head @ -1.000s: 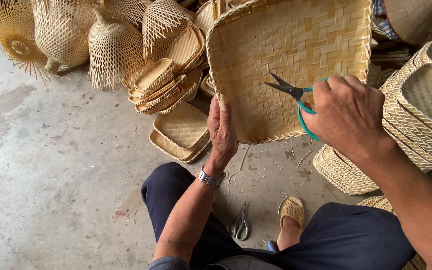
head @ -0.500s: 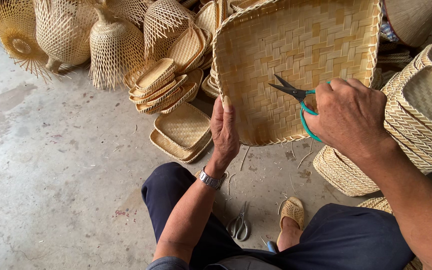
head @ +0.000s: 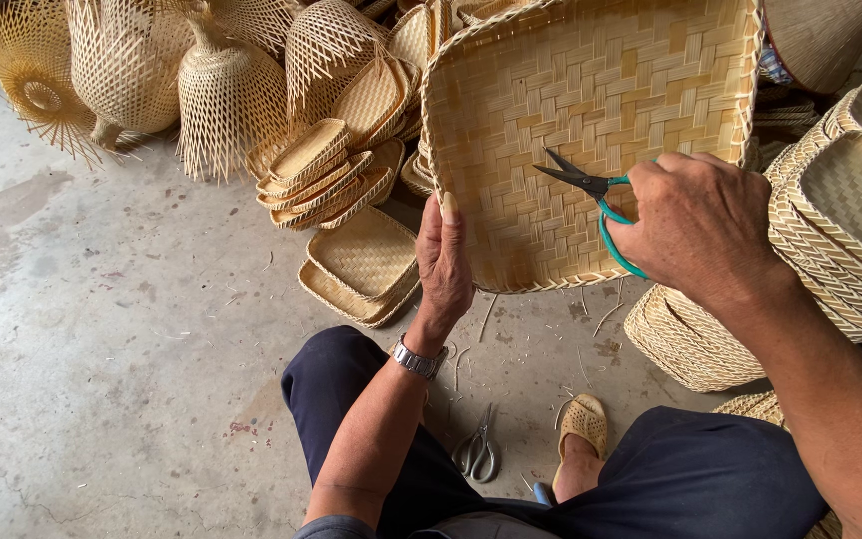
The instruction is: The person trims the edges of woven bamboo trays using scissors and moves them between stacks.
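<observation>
Up front: left hand [head: 445,262] gripped big empty woven tray [head: 591,120]
Right hand [head: 695,228]: clamped on teal scissors [head: 591,195], blades apart
Around: stacked small trays [head: 336,175], spare scissors [head: 478,454] on floor

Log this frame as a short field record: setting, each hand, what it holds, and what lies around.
Setting: person seated over a concrete floor
Left hand: grips the lower left edge of a square woven tray, held tilted up
Right hand: holds teal-handled scissors, blades open over the tray's inside
Floor: second pair of scissors between the legs
Nearby: stacked small woven trays, openwork woven shades
Foot: woven sandal
</observation>
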